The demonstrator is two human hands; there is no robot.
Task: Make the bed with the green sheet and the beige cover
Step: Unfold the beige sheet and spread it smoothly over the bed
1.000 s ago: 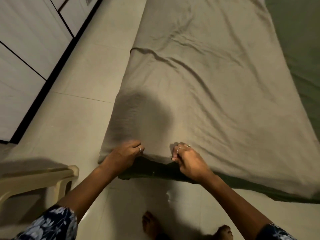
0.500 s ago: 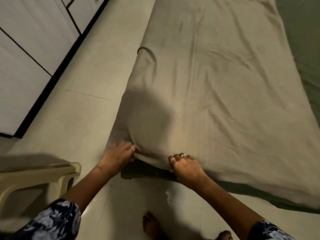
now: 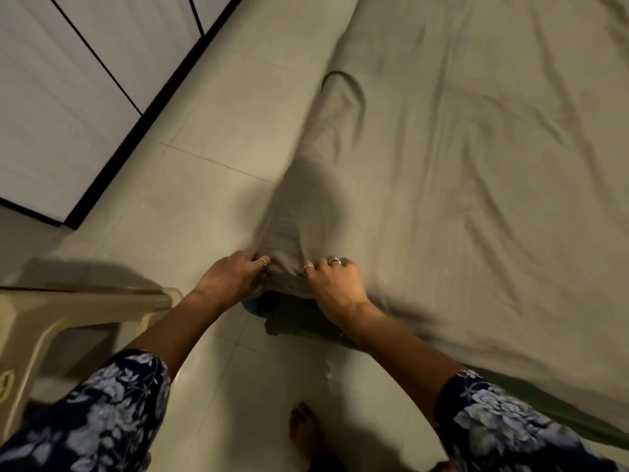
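Nearest us, below the cover's corner, our bare foot [image 3: 304,434] stands on the tiled floor [image 3: 204,185], and a beige plastic chair [image 3: 68,311] sits left of that corner. Our left hand [image 3: 231,277] and right hand [image 3: 335,284] both pinch the near corner of the beige cover [image 3: 476,165], fingers curled into the bunched cloth. Just under that corner the green sheet [image 3: 296,321] peeks out along the bed's near edge. Beyond the corner the cover spreads wrinkled over the bed, with white cupboard doors [image 3: 68,97] far off to its left.
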